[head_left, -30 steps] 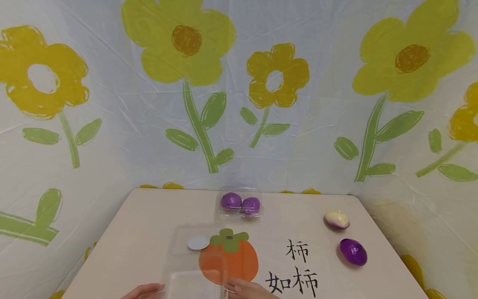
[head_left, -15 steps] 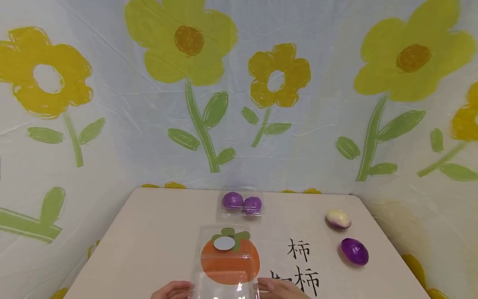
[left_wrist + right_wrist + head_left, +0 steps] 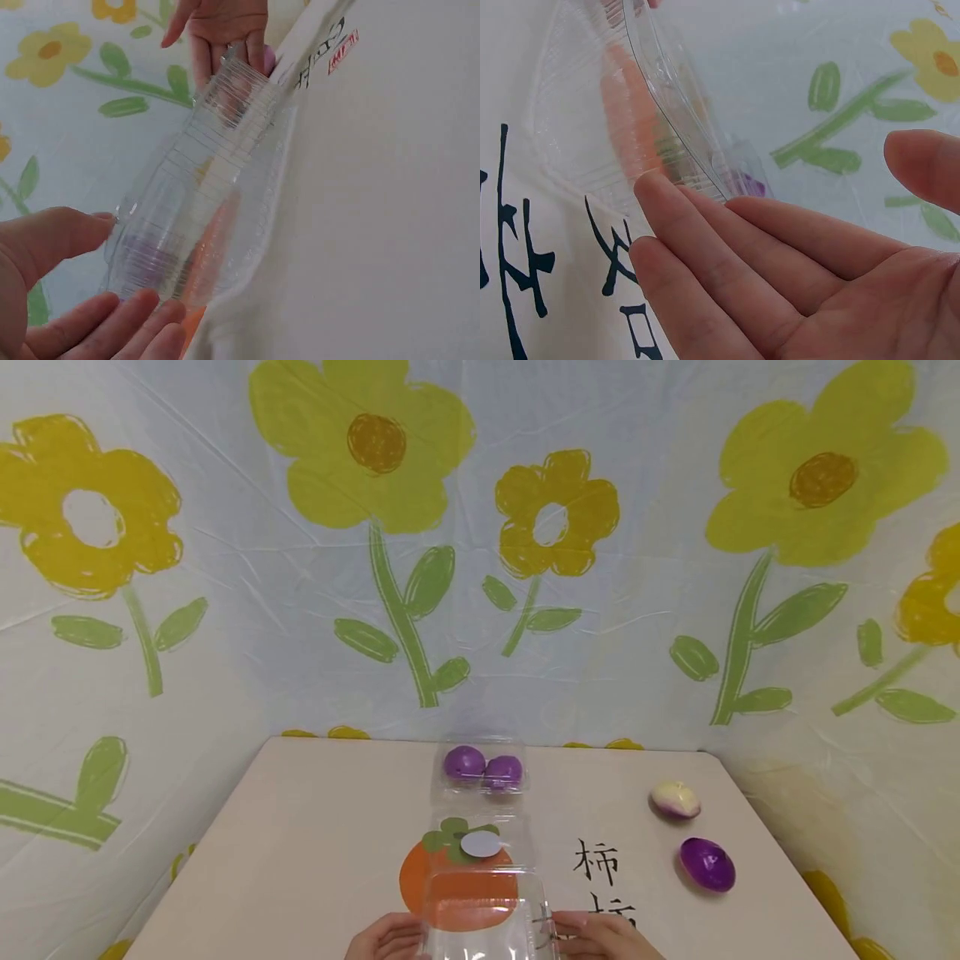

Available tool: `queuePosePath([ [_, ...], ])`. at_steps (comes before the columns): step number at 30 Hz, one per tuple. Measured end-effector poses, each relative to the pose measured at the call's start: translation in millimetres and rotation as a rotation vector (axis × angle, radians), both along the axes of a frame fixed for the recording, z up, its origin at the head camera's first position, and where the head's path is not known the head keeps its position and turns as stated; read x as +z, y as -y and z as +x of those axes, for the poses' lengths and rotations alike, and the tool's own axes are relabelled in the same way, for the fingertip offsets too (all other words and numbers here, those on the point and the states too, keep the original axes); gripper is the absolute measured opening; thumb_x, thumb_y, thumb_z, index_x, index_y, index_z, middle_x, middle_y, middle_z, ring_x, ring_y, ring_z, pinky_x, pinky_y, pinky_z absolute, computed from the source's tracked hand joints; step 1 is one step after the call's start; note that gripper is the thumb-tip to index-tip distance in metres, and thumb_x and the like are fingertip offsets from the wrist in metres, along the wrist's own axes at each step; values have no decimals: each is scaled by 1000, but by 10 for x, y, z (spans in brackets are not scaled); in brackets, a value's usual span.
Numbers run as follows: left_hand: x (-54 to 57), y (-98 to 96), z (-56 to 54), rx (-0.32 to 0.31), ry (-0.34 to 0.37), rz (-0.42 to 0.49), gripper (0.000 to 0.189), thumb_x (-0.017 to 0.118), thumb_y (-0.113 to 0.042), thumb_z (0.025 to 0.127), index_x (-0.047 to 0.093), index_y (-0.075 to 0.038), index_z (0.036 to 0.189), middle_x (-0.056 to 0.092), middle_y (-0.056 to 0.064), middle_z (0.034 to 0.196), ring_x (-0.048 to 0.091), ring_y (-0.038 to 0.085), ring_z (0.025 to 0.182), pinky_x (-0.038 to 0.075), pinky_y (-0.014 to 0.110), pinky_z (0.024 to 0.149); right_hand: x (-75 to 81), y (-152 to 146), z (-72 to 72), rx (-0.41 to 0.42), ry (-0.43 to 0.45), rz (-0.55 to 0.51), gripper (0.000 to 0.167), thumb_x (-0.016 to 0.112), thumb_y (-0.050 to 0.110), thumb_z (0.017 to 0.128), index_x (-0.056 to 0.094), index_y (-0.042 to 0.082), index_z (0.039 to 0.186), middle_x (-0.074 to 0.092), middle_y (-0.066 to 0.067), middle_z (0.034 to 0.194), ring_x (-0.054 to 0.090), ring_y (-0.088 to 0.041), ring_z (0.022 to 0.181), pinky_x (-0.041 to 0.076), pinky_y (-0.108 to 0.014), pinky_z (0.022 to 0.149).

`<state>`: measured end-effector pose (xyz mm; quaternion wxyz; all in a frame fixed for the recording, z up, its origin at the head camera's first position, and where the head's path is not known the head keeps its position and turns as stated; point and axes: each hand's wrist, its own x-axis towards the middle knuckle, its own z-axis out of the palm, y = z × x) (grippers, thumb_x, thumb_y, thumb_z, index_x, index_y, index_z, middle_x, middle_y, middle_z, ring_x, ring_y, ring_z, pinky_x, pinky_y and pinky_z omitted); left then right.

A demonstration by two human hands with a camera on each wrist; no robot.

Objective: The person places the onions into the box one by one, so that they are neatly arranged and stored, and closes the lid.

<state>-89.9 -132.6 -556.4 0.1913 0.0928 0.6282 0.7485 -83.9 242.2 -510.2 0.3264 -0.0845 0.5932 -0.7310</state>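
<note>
An opened clear plastic clamshell box (image 3: 487, 893) lies between my two hands over the orange persimmon print, its lid (image 3: 517, 839) folded out toward the back with a white oval sticker (image 3: 481, 844). My left hand (image 3: 386, 937) holds the box's left side, thumb tip at its rim and fingers (image 3: 139, 307) against the side wall. My right hand (image 3: 603, 935) touches the opposite side with nearly straight fingers (image 3: 720, 262); its thumb stands apart from the box. Behind, a second clear box (image 3: 480, 787) contains two purple round vegetables (image 3: 465, 763). The undersides of both boxes are hidden.
At the right of the pale table (image 3: 315, 827) lie a cream-and-purple vegetable half (image 3: 676, 799) and a glossy purple piece (image 3: 707, 864). Black characters (image 3: 596, 860) are printed on the tabletop. A flowered cloth (image 3: 300, 610) rises along the back and sides.
Both hands have moved to the right, bringing the opened clamshell box with them across the persimmon print. The second box and the vegetables at the right have stayed in place.
</note>
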Motion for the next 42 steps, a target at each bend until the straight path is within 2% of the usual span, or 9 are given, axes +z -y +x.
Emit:
queuePosePath([
  [7, -63, -68, 2, 64, -228, -241, 64, 77, -16, 87, 48, 4, 140, 50, 28, 139, 54, 4, 120, 50, 30, 95, 8, -33, -52, 2, 2, 23, 54, 40, 29, 107, 44, -14, 139, 58, -28, 131, 63, -29, 116, 52, -37, 96],
  [10, -119, -43, -20, 83, -290, -346, 67, 78, -22, 86, 50, -13, 146, 43, 17, 151, 42, -4, 128, 45, 33, 101, 17, -22, -58, -8, -1, 26, 55, 39, 30, 107, 42, -15, 139, 59, -29, 129, 64, -31, 115, 52, -37, 95],
  [14, -254, 26, -115, 62, -533, -417, 66, 78, -21, 85, 51, -20, 146, 39, 6, 156, 35, -2, 137, 39, 31, 104, 29, -11, -70, -9, -5, 18, 55, 39, 30, 108, 42, -16, 138, 61, -28, 127, 64, -31, 115, 52, -35, 95],
  [20, -490, 104, -487, -143, -1202, -194, 55, 59, -17, 99, 42, 13, 142, 28, 29, 156, 17, 26, 150, 23, 31, 115, 44, -41, -135, 22, -111, 69, 56, 37, 28, 109, 39, -20, 137, 57, -31, 131, 62, -32, 117, 51, -35, 98],
  [23, -560, 114, -597, -206, -1301, -106, 58, 53, -25, 102, 40, 17, 140, 27, 33, 154, 13, 34, 150, 19, 34, 117, 69, -74, -174, -20, -224, 175, 56, 35, 28, 109, 42, -20, 135, 58, -30, 130, 65, -26, 113, 52, -33, 96],
  [25, -597, 132, -583, -209, -1240, -82, 60, 58, -26, 100, 41, 15, 141, 27, 31, 155, 16, 32, 150, 20, 31, 116, 85, -100, -184, -75, -339, 224, 51, 35, 23, 110, 44, -22, 133, 59, -33, 127, 67, -24, 110, 53, -34, 94],
  [29, -616, 150, -526, -187, -1122, -93, 63, 69, -20, 93, 44, 12, 142, 29, 31, 155, 21, 30, 149, 23, 29, 115, 109, -144, -181, -341, -595, 334, 35, 40, 11, 108, 56, -16, 125, 67, -25, 116, 70, -19, 101, 53, -26, 91],
  [34, -613, 133, -541, -188, -1151, -113, 64, 59, -33, 99, 42, 11, 143, 28, 29, 156, 18, 33, 149, 25, 34, 115, 147, -276, -240, -754, -802, 480, 22, 49, 0, 102, 66, -6, 116, 73, -13, 106, 69, -7, 97, 50, -14, 87],
  [42, -663, 119, -617, -155, -1280, -170, 66, 44, -41, 103, 42, 12, 142, 28, 29, 156, 14, 34, 150, 23, 36, 115, 157, -729, -400, -1353, -800, 561, 20, 57, 0, 98, 71, -5, 111, 75, 0, 105, 64, 3, 102, 45, -8, 88],
])
